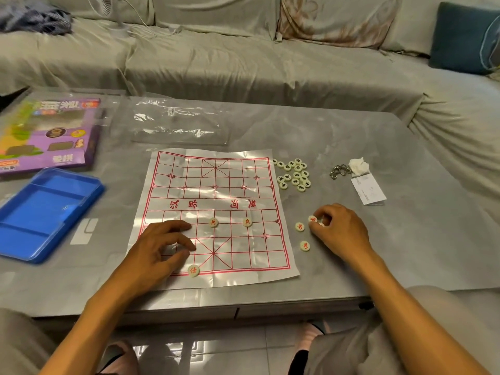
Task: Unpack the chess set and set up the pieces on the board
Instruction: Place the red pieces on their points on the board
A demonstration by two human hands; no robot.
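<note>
A grey sofa (243,58) covered with cloth stands behind a low grey table (338,131). On the table lies a thin paper board (216,201) with red lines and red signs in its middle row. Three round pieces with red signs stand on the board: two (213,222) (247,222) in one row on the near half, and one (193,270) at the near edge, just beside the left hand.

The left hand (159,247) rests on the near left part of the board, its fingers loosely bent and spread; it holds nothing that I can see. The right hand (338,228) is on the table to the right of the board, and its fingertips pinch a red-signed piece (313,219). Two more red-signed pieces (299,226) (305,246) lie on the table near this hand.

A heap of pieces with black signs (293,174) lies beside the far right corner of the board. To the left are a blue tray (40,212) and a purple box (48,133); a clear plastic bag (178,123) lies beyond the board. At the right are some keys (339,171), a crumpled tissue (358,166) and a folded paper (369,190).
</note>
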